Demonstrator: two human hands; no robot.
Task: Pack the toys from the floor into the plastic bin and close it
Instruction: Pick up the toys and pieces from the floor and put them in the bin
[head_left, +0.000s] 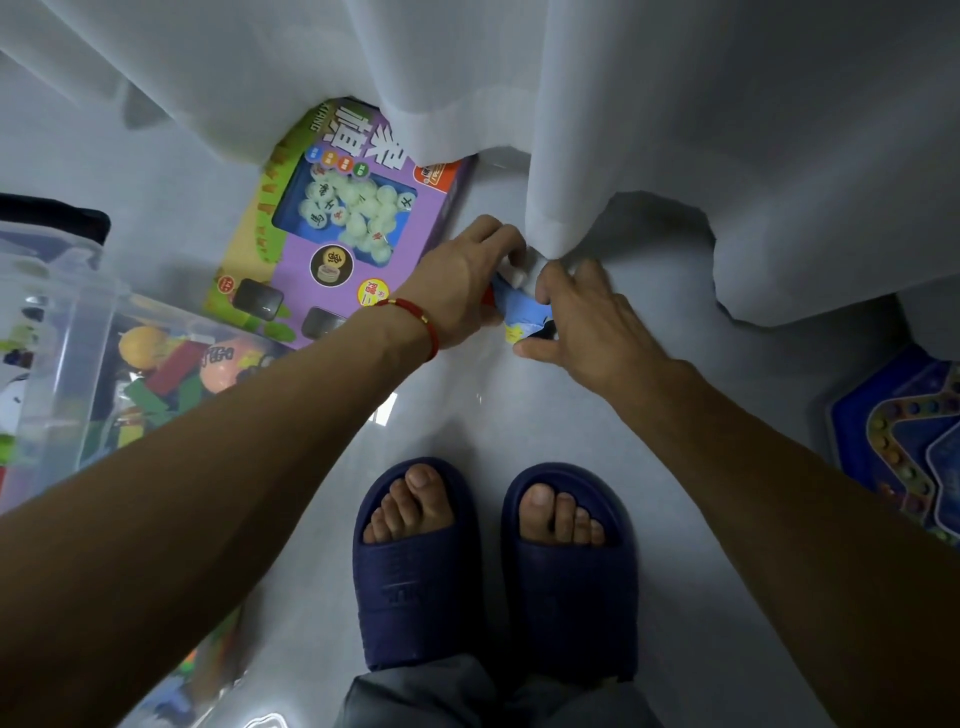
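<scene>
Both hands meet at centre frame on a small blue-and-yellow toy (522, 312) on the floor (467, 405) at the curtain (571, 130) hem: left hand (457, 291) curls round its left side, right hand (587, 317) pinches its right side. Purple chess set box (337, 228) lies at 11 o'clock, partly under the curtain. Clear plastic bin (67, 332) with toys inside sits at 9 o'clock; blue game board (904, 441) at 3 o'clock; navy slippers (493, 566) at 6.
</scene>
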